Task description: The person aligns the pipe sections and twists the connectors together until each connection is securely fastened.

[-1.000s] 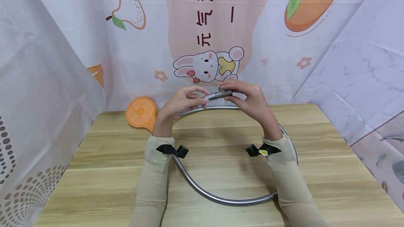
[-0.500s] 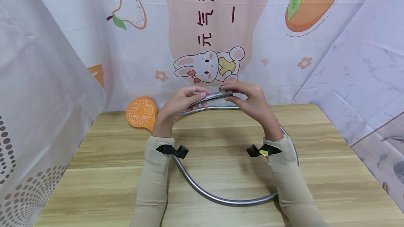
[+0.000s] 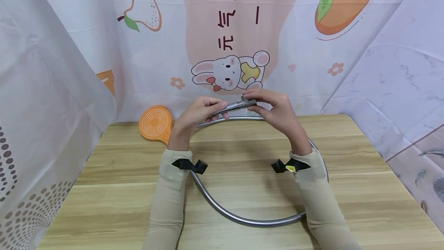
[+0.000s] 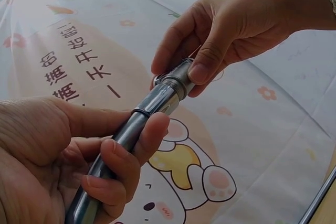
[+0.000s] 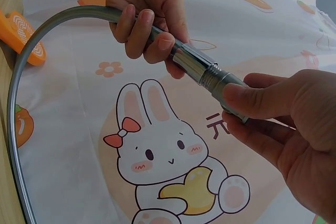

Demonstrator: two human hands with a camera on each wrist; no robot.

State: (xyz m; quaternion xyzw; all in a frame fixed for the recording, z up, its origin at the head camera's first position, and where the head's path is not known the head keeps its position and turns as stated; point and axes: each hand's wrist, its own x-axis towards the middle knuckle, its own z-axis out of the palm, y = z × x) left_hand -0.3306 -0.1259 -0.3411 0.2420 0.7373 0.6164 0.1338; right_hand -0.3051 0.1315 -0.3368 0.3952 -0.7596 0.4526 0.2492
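My left hand [image 3: 199, 112] grips a silver shower hose [image 4: 128, 129], fingers curled round it just behind its chrome end nut [image 5: 194, 62]. Opposite it, my right hand [image 3: 275, 108] pinches a small grey metal fitting [image 5: 231, 94] between thumb and fingers. Hose nut and fitting meet end to end above the far edge of the table. Some thread shows between them in the right wrist view. Part of the fitting is hidden by the right fingers.
The rest of the hose [image 3: 239, 219] loops over the wooden table [image 3: 114, 203] beneath both forearms. An orange shower head [image 3: 155, 122] lies at the back left, its handle partly behind the left wrist. A printed curtain [image 3: 149, 68] hangs behind the table.
The left thumb and fingers have slid back from the chrome nut onto the hose, so more of the nut shows. The right hand has kept its hold on the fitting.
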